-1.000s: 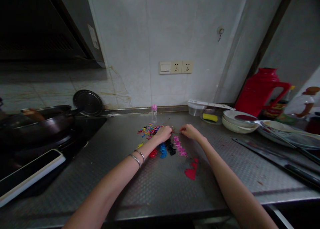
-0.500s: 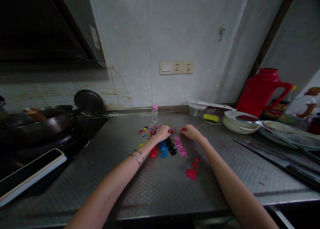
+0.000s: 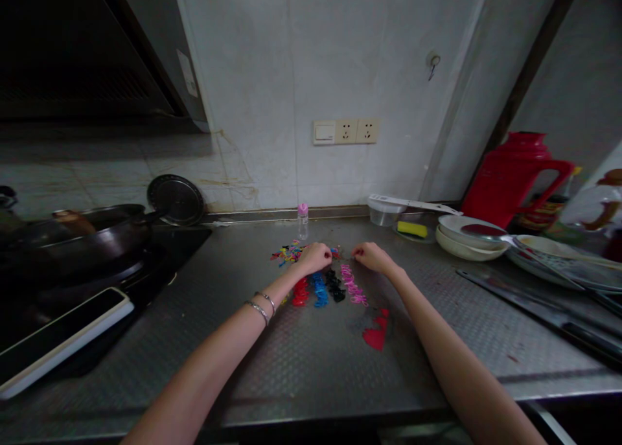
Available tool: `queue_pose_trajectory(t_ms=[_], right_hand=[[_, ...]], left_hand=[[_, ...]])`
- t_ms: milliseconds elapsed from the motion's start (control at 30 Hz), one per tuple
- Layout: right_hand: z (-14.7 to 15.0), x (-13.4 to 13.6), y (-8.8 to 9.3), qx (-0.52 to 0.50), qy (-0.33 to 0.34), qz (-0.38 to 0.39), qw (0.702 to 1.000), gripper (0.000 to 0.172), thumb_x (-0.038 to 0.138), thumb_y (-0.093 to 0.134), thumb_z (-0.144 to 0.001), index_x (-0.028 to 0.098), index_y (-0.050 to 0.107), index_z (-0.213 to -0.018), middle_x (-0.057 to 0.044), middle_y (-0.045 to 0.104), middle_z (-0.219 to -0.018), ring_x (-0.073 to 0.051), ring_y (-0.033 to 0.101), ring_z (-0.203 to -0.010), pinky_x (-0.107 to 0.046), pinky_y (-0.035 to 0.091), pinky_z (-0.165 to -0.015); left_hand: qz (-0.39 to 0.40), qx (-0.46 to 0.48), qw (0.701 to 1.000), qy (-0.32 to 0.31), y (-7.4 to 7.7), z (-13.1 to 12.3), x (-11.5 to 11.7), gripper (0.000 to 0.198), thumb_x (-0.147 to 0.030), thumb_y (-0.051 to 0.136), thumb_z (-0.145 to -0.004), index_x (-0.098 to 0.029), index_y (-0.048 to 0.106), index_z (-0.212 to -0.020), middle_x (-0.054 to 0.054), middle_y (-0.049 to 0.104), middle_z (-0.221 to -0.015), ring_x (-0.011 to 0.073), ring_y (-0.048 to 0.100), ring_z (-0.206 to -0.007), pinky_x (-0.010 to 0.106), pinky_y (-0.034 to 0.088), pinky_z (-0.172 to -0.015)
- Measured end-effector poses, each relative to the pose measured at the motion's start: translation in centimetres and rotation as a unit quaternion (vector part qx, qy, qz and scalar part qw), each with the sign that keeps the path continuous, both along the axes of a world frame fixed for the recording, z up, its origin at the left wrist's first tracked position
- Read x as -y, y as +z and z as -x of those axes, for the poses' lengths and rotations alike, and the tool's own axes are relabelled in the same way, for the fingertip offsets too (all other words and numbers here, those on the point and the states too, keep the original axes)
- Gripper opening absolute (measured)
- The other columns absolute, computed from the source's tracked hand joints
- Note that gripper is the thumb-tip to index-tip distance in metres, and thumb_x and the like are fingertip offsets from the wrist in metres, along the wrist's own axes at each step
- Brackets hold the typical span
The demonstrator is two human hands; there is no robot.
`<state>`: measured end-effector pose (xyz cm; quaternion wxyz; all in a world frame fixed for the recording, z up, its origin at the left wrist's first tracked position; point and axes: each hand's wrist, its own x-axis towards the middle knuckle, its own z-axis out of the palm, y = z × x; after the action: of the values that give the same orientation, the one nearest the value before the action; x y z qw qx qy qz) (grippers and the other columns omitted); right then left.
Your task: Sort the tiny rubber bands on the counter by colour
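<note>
My left hand [image 3: 317,258], with two bracelets on its wrist, rests over the right part of a mixed pile of small coloured bands [image 3: 287,253]. Its fingers are closed, and what they hold is too small to make out. My right hand [image 3: 369,257] is to the right of the pile, fingers pinched on something I cannot make out. Below the hands lie rows of red bands [image 3: 300,292], blue bands [image 3: 319,289], black bands [image 3: 335,285] and pink bands [image 3: 353,284]. A few yellow bands are partly hidden by my left forearm.
A small pink-capped bottle [image 3: 302,222] stands behind the pile. On the left are a pan [image 3: 92,241] and a phone-like device [image 3: 63,341]. Bowls [image 3: 469,241], a yellow sponge [image 3: 412,229], a knife [image 3: 529,306] and a red flask [image 3: 510,179] are at the right.
My left forearm has shifted slightly, covering more of the yellow bands and uncovering more of the red ones. Both hands stay nearly in place, and the view has moved slightly.
</note>
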<state>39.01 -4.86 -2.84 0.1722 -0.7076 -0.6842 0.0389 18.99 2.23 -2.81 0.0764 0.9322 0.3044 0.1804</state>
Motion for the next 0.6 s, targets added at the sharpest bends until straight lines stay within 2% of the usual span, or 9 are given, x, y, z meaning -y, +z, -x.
queue_pose_trajectory(t_ms=[300,500,600], right_hand=[[0.1,-0.1,0.1,-0.002,0.003,0.003,1.0,0.024,0.015,0.048,-0.071,0.019,0.068,-0.084,-0.005,0.067,-0.085,-0.015,0.059,-0.081,-0.02,0.04,-0.07],[0.1,-0.1,-0.1,0.023,0.014,-0.052,0.998,0.022,0.017,0.05,-0.072,0.016,0.068,-0.084,-0.01,0.063,-0.095,-0.019,0.052,-0.096,-0.025,0.036,-0.086],[0.4,-0.3,-0.3,0.015,0.031,-0.067,0.997,0.022,0.019,0.051,-0.073,0.016,0.069,-0.086,-0.009,0.062,-0.097,-0.019,0.052,-0.095,-0.026,0.034,-0.088]], left_hand=[[0.013,-0.021,0.996,-0.082,0.5,1.7,0.6,0.023,-0.023,0.049,-0.07,-0.018,0.07,-0.08,0.003,0.067,-0.079,0.0132,0.057,-0.07,0.021,0.04,-0.07],[0.019,0.0,0.996,-0.083,0.9,3.2,1.2,0.025,-0.026,0.05,-0.073,-0.018,0.069,-0.088,0.004,0.067,-0.083,0.0136,0.058,-0.072,0.021,0.04,-0.07],[0.023,0.047,0.998,-0.046,1.3,4.8,0.6,0.027,-0.028,0.047,-0.076,-0.016,0.068,-0.089,0.004,0.067,-0.082,0.0134,0.057,-0.071,0.021,0.04,-0.068]])
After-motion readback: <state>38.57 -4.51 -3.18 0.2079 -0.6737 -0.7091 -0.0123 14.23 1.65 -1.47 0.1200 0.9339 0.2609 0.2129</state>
